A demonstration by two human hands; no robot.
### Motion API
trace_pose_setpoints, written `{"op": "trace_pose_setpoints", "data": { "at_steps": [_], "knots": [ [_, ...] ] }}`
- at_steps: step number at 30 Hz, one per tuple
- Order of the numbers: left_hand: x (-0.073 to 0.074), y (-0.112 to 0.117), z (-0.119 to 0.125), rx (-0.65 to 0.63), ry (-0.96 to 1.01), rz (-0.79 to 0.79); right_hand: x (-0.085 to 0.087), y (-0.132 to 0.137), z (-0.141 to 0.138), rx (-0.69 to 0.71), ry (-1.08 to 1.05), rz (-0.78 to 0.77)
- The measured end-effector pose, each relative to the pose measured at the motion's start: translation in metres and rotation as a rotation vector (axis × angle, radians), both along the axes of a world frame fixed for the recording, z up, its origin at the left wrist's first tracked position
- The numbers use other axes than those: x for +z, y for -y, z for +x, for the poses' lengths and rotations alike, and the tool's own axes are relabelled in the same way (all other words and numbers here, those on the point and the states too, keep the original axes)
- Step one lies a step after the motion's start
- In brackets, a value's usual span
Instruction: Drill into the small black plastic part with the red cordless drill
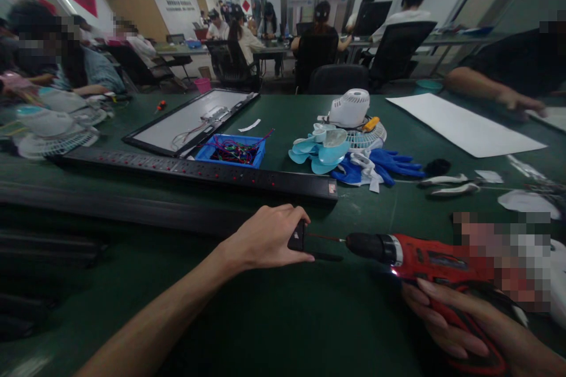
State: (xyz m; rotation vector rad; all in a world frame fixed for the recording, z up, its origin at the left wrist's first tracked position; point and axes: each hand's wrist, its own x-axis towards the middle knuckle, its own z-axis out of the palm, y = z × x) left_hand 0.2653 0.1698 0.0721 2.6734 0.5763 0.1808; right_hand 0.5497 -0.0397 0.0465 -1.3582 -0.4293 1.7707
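Observation:
My left hand (272, 235) is closed over the right end of a long black power strip (177, 209) lying on the green table. A black end piece (297, 237) shows between its thumb and fingers. In my right hand (451, 318) is a red and black cordless drill (442, 259), gripped by the handle and lying level, its chuck facing left. The thin bit reaches toward the end piece; whether it touches is too blurred to tell. A small light glows under the chuck. Behind lies another black power strip (212, 174) with a row of red-marked sockets.
A blue tray of wires (198, 156), a framed panel (177, 121), a white fan (351, 109), light-blue fan blades (318, 150), blue gloves (395, 162) and pliers (451, 185) lie beyond. Black bars (53, 247) are at left. A co-worker's hand (517, 100) is at far right.

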Motion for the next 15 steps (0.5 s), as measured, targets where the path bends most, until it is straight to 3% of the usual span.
{"op": "trace_pose_setpoints", "data": {
  "at_steps": [15],
  "knots": [
    [0.0003, 0.0023, 0.0007, -0.004, -0.01, 0.03, 0.0005, -0.0006, 0.0037, 0.004, 0.045, -0.008]
  ]
}}
